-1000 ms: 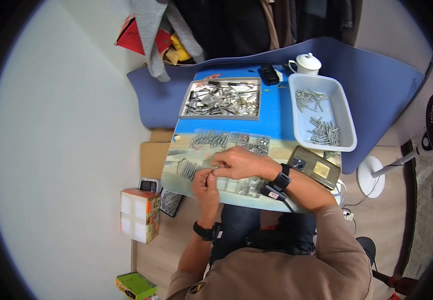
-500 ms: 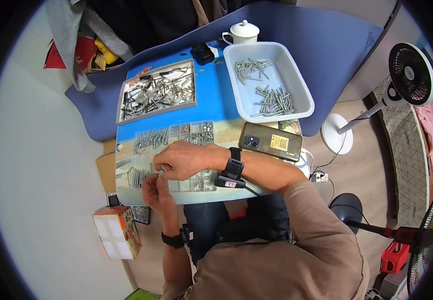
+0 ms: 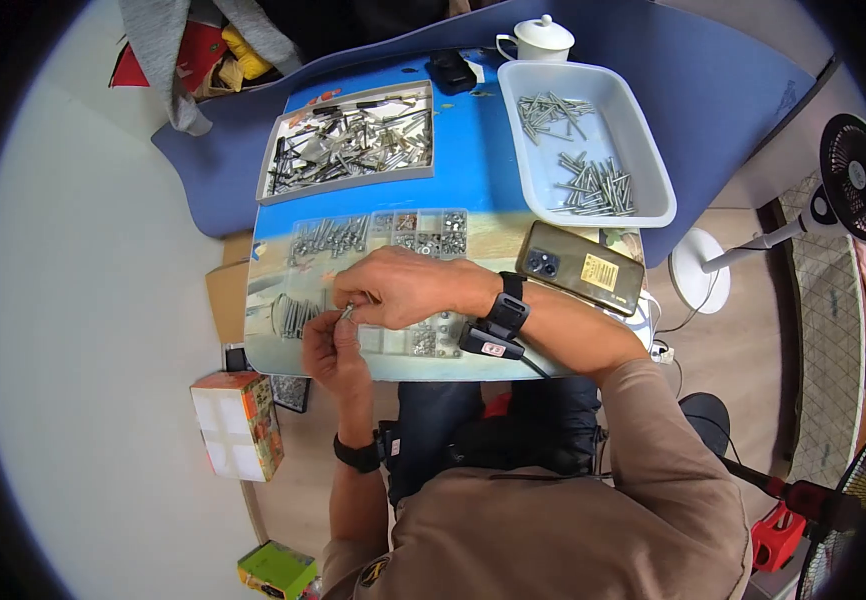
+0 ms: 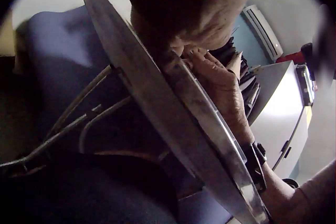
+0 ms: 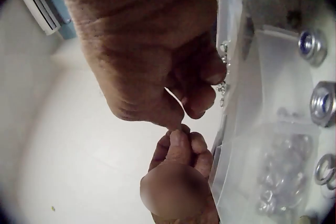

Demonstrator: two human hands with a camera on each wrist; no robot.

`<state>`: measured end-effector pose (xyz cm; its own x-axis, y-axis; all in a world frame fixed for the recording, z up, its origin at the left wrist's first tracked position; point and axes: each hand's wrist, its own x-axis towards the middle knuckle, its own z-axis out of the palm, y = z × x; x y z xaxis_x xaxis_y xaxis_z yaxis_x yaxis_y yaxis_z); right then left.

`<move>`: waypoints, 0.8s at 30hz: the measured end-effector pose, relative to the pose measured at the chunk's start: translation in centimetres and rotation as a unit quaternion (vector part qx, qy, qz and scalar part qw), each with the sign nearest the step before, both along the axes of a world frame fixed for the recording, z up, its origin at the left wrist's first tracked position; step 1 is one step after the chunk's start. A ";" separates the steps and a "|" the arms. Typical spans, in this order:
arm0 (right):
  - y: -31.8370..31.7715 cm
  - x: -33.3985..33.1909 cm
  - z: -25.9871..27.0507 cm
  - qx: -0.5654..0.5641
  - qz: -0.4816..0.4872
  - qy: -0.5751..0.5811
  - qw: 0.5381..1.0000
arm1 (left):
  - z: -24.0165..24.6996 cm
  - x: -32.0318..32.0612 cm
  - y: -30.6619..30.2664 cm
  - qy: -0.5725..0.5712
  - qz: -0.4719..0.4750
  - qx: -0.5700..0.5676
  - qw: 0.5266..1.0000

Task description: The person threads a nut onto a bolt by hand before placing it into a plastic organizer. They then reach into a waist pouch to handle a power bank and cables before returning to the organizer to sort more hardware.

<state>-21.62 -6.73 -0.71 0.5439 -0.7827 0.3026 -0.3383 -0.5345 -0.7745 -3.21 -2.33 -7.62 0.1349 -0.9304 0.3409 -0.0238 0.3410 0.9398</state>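
Note:
Both hands meet over the near left part of the table in the head view. A small silver bolt (image 3: 348,311) shows between their fingertips, largely covered by them. My left hand (image 3: 338,352) pinches its lower end from the near side. From above, my right hand (image 3: 400,285) pinches at the other end with thumb and finger. Beneath the right hand lies a clear compartment box (image 5: 231,155) holding bolts (image 3: 330,237) and nuts (image 5: 322,103). Long screws (image 3: 298,317) lie just left of the hands. The right wrist view shows the fingertips of both hands touching.
A shallow box (image 3: 265,180) of mixed metal pieces and a white basin (image 3: 661,190) with two piles of screws stand farther back. A phone (image 3: 568,262) lies beside the right forearm. Behind the basin is a lidded white cup (image 3: 543,40).
The head view has swung and shifted, moving the whole scene in the picture. Both hands stay together at the same spot by the box, and the small bolt now shows more plainly between them.

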 end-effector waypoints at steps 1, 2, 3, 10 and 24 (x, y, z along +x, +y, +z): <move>-0.2 0.0 -0.4 -0.023 0.009 -0.001 1.000 | 0.1 0.0 0.1 0.001 0.001 0.007 1.000; -0.3 0.0 -0.6 -0.024 0.010 -0.004 1.000 | 0.1 0.0 0.1 -0.002 0.002 0.006 1.000; -0.4 -0.1 -0.8 -0.013 0.012 0.006 1.000 | 0.1 0.0 0.1 -0.009 0.000 0.004 1.000; 0.0 -0.5 -0.4 0.005 0.001 0.012 1.000 | 0.6 -0.1 0.2 -0.028 0.001 0.011 1.000; 0.1 -0.8 -0.1 0.013 0.001 0.034 0.999 | 0.7 -0.2 0.3 -0.026 -0.013 0.013 0.999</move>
<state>-22.45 -6.63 -0.80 0.5636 -0.7889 0.2448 -0.3896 -0.5152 -0.7634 -3.43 -2.07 -6.87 0.0934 -0.9419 0.3225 -0.0640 0.3176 0.9461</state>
